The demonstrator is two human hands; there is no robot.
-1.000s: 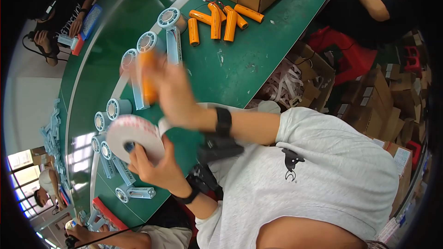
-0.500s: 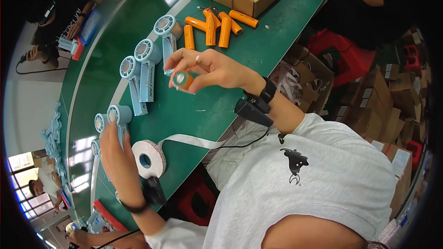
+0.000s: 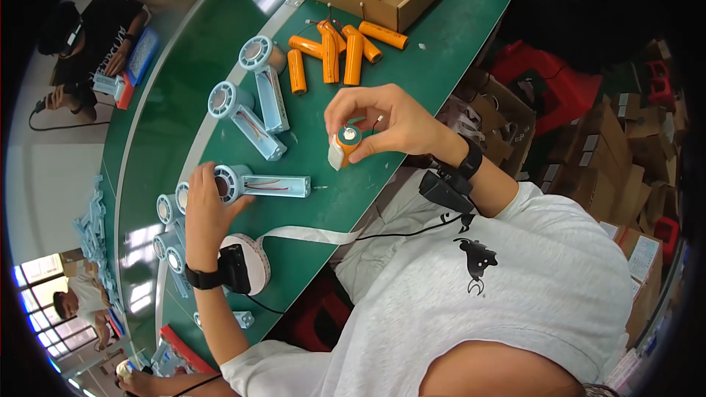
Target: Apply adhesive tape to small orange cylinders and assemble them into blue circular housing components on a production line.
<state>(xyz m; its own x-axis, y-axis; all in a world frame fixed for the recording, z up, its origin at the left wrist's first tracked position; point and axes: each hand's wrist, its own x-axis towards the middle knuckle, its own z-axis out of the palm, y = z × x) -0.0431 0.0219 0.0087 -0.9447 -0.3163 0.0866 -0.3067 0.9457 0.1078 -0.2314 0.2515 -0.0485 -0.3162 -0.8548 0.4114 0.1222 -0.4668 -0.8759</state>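
Between the thumb and fingers of my right hand (image 3: 390, 121) is an orange cylindrical battery (image 3: 344, 148), its round metal-centred end facing up. A white strip sticks to the battery's side, and a small wire connector shows by the thumb. My left hand (image 3: 208, 209) grips the round head of a light blue handheld-fan housing (image 3: 276, 185). This housing's open handle points right, toward the battery, with thin wires visible inside. Two more fan housings lie above it: one upper housing (image 3: 272, 99) and one nearer housing (image 3: 254, 132), both with open handles.
Several orange batteries (image 3: 331, 59) lie on the green table below a cardboard box (image 3: 401, 15) of batteries. A roll of white tape (image 3: 254, 268) is beside my left wrist, its strip (image 3: 309, 234) trailing right. More fan housings (image 3: 175, 257) stand left. Co-workers sit around the table.
My right hand has moved right with the battery, whose white strip now shows clearly. My left hand has closed on a fan housing, which now lies with its open handle pointing right.
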